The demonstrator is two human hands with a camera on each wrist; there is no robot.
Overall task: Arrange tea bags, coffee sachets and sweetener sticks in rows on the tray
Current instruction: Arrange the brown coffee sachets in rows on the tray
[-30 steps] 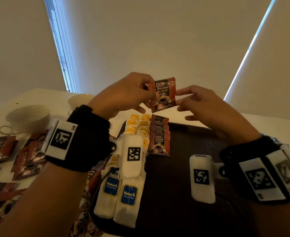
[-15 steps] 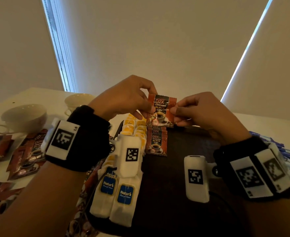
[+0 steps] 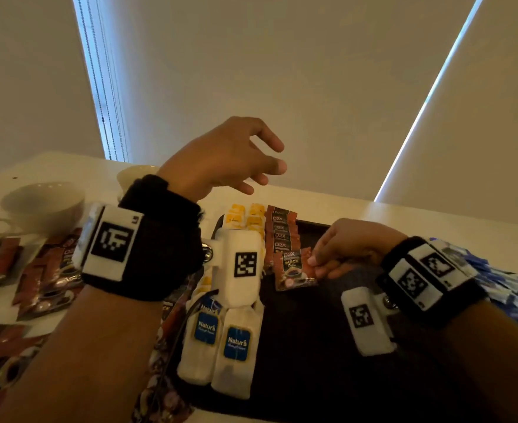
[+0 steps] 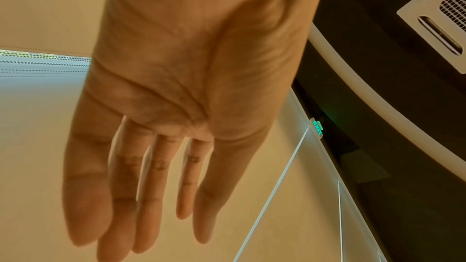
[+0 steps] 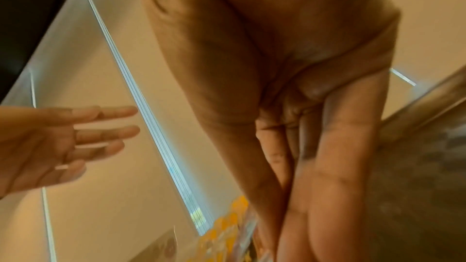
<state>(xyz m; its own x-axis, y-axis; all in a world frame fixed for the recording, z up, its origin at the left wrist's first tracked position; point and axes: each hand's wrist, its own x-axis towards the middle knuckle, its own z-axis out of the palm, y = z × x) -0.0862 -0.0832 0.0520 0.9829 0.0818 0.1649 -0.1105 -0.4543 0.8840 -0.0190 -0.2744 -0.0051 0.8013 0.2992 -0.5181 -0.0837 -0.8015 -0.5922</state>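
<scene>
A dark tray [image 3: 312, 346] lies in front of me. On it stand two rows of tea bags [image 3: 236, 349] with yellow and blue tags, and beside them a row of red coffee sachets [image 3: 280, 232]. My right hand [image 3: 315, 264] pinches one more red coffee sachet [image 3: 293, 270] by its right edge, low over the tray at the near end of that row. My left hand [image 3: 260, 166] hovers above the tray's far end with fingers spread and nothing in it; the left wrist view shows its bare palm [image 4: 176, 87].
Loose coffee sachets [image 3: 41, 279] lie on the white table left of the tray, with two white cups [image 3: 42, 203] behind them. Blue sweetener sticks [image 3: 514, 288] are piled right of the tray. A wall with blinds stands close behind the table.
Both hands held the sachet up in the air before. My left hand has let go and lifted away open, while my right hand has brought the sachet down to the row on the tray.
</scene>
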